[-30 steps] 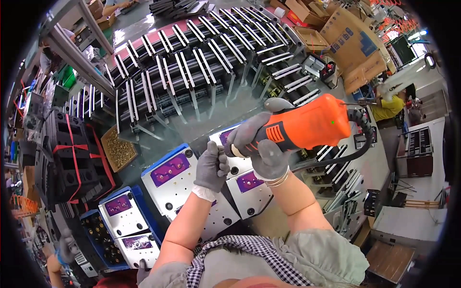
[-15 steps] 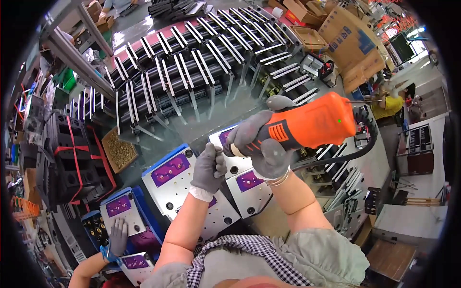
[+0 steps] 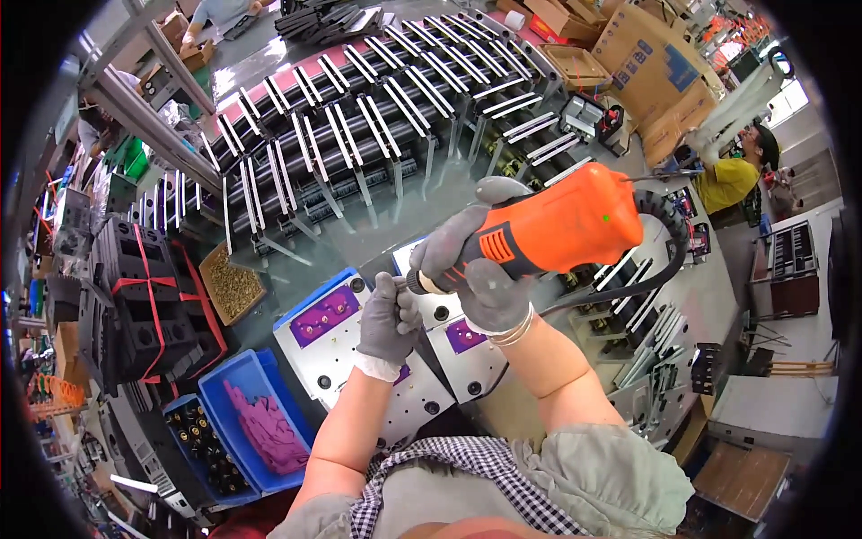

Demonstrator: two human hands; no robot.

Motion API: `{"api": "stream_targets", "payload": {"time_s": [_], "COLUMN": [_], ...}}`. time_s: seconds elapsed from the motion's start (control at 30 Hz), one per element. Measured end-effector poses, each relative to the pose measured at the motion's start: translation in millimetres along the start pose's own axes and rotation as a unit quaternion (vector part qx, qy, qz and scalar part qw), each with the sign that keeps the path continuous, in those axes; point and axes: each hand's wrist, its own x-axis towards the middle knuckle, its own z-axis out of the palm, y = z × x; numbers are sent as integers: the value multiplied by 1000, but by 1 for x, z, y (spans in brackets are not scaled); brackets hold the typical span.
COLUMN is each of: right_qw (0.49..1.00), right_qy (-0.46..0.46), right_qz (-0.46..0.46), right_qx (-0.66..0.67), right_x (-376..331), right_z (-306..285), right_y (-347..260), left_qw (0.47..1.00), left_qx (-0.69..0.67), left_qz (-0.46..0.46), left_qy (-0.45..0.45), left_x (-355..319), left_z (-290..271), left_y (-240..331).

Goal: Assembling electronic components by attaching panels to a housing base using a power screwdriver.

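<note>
Head view, looking down. The right hand (image 3: 489, 269), in a grey knit glove, wraps its grip tight round the neck of an orange power screwdriver (image 3: 548, 229); smooth moulded plastic body w/ black ribbed vents, and a thick black cord (image 3: 660, 247) looping off its rear. The left hand (image 3: 388, 316), also gloved, has its fingers pinched shut at the tool's nose, just above a metal plate (image 3: 359, 346); whether they hold a screw or the bit itself is too small to tell.

That plate lies near the worktop's near edge, directly under both hands: flat pale-grey sheet metal, dark round holes at the corners, a glossy purple rectangular patch on top. A second plate (image 3: 458, 346) of the same kind lies touching it on the right.

Progress, as a judgement: fastening seems mid-way. Tool is raised off the plate, not seated on a hole, so this fixing looks not yet driven; how many are in already can't be told.

Left edge of worktop: blue plastic bin (image 3: 224, 395) w/ pink rubbery pieces, a tray of small brass-coloured parts (image 3: 232, 286). Far side: rows of black-and-white bar-shaped assemblies (image 3: 359, 117), upright, closely ranked.
</note>
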Motion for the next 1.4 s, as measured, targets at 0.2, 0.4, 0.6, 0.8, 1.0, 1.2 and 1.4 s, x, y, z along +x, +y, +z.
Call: {"api": "stream_targets", "payload": {"time_s": [0.2,0.4,0.6,0.8,1.0,1.2,1.4], "right_qw": [998,1000,995,971,969,963,891], "right_qy": [0,-4,9,1,16,132,-21], "right_qz": [-14,-14,-28,-40,1,230,-5], "right_qx": [-61,-22,-91,-236,-247,-38,-454], "right_x": [-5,-5,-9,-9,-26,-18,-11], "right_z": [-1,1,-11,-56,-95,-94,-40], "right_y": [-1,1,10,17,25,30,47], "left_qw": [998,996,989,999,995,975,800], "left_qx": [52,54,104,25,83,196,527], "left_qz": [-1,-16,-47,-10,46,93,274], "left_qy": [28,64,90,44,15,45,-83], "left_x": [-2,-5,-11,-27,-29,-25,-25], "left_z": [0,3,8,-5,-19,5,56], "left_y": [-6,-8,-7,17,47,65,61]}}
